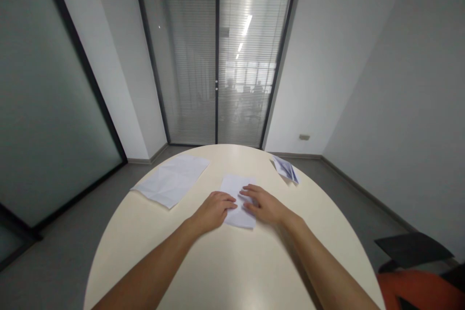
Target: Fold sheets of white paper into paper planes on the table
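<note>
A white sheet of paper (240, 220), folded into a narrow upright rectangle, lies on the round cream table (225, 271) in front of me. My left hand (217, 208) rests on its left edge, fingers stretched out flat and pointing right. Over the right side of the paper is my right hand (263, 203), its fingers spread and slightly bent. Whether all its fingertips touch the paper I cannot tell. Both hands cover part of the sheet, and neither grips it.
A larger creased white sheet (172, 179) lies at the table's left. Near the far right edge sits a folded paper piece with dark blue print (286, 169). A red and black chair (417, 286) stands at lower right. Beyond the table are glass doors (217, 58) with blinds.
</note>
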A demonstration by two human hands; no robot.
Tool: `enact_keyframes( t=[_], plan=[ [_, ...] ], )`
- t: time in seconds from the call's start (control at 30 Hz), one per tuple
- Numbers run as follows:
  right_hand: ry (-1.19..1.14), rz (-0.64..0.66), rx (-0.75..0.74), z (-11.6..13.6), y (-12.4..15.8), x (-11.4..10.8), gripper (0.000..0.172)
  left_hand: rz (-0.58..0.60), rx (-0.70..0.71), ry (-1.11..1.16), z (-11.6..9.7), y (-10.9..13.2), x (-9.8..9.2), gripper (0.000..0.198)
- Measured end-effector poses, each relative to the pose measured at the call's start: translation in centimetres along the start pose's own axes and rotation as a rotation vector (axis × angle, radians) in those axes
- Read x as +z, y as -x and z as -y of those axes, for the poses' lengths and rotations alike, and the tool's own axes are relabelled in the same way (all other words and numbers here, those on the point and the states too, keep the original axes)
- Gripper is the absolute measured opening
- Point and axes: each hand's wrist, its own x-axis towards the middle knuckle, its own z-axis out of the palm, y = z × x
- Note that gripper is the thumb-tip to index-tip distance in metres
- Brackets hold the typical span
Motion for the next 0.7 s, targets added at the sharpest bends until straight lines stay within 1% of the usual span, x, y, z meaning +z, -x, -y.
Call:
enact_keyframes(
  t=[0.07,0.17,0.23,0.3,0.37,0.4,0.47,0.57,0.63,0.7],
  plan=[
    [0.024,0.062,-0.013,-0.4,0.0,0.7,0.055,0.031,0.031,0.029,-0.1,-0.1,-0.1,0.039],
    [0.068,0.119,0.047,-1.6,0.1,1.0,0.060,0.053,0.007,0.015,-0.8,0.0,-0.6,0.035],
    [0.097,0.118,0.148,-2.3,0.3,0.9,0.060,0.050,-0.022,-0.018,-1.4,0.1,-0.9,0.030],
    [0.122,0.102,0.243,-2.7,0.3,0.8,0.059,0.044,-0.011,-0.041,-2.0,0.2,-1.2,0.024],
    [0.160,0.074,0.293,-2.6,0.3,0.7,0.056,0.041,0.026,-0.045,-2.2,0.2,-1.3,0.029],
    [0.179,0.058,0.292,-2.4,0.2,0.7,0.054,0.038,0.044,-0.039,-2.2,0.3,-1.2,0.032],
    [0.192,0.044,0.239,-2.1,0.1,0.8,0.051,0.029,0.072,-0.015,-1.9,0.3,-1.0,0.034],
    [0.142,0.092,0.149,-1.9,-0.1,1.3,0.052,0.027,0.108,0.023,-1.3,0.3,-0.7,0.035],
    [0.132,0.105,0.176,-1.9,-0.3,1.8,0.056,0.024,0.124,0.038,-1.0,0.3,-0.6,0.035],
    [0.157,0.086,0.249,-1.9,-0.5,2.4,0.060,0.016,0.132,0.049,-0.9,0.4,-0.6,0.037]
  ],
)
